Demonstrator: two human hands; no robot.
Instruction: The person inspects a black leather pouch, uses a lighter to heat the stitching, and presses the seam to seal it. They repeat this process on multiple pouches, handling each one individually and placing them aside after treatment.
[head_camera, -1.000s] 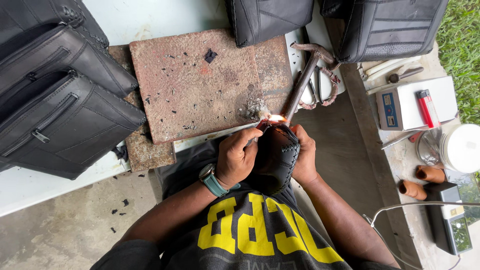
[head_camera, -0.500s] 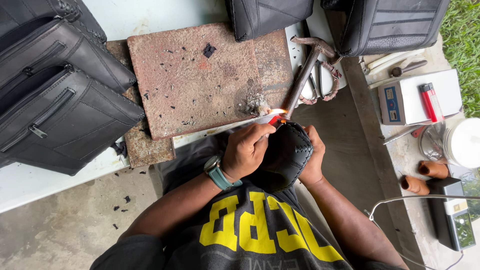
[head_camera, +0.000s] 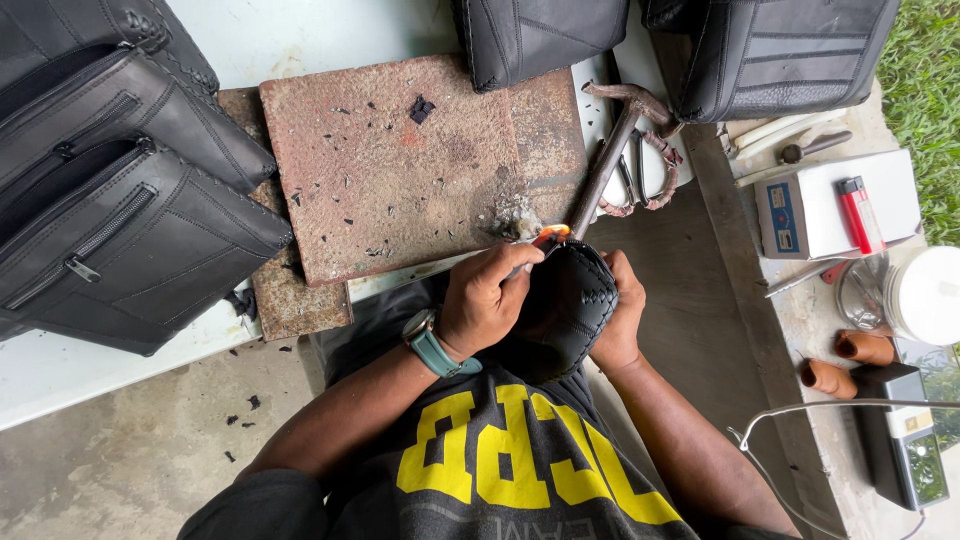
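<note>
- The left hand (head_camera: 490, 300), a teal-strapped watch (head_camera: 432, 345) on its wrist, is closed in a pinch, its fingertips gripping a small orange-tipped object (head_camera: 549, 237) too small to identify, with a bright glow at its end.
- That glowing tip touches the upper edge of a black stitched leather piece (head_camera: 570, 305), rounded and laced along its rim, which sits between the two hands just below the table edge, over the person's lap.
- The right hand (head_camera: 620, 320) is curled around the right side of the leather piece, fingers wrapped against its rim, holding it up.
- Just above the hands lies a worn reddish stone slab (head_camera: 400, 160), scattered with black leather scraps, on a pale table (head_camera: 80, 370).
- A rusty hammer (head_camera: 610, 150) lies tilted beside the slab, its handle end pointing down toward the glowing tip, near a pair of scissors with cord-wrapped handles (head_camera: 645, 170).
- Black zippered leather bags (head_camera: 120, 210) are stacked to the left; two more black bags (head_camera: 780, 55) stand at the top.
- On the right ledge, well apart from the hands, a red lighter (head_camera: 860, 212) rests on a white box (head_camera: 815, 210).
</note>
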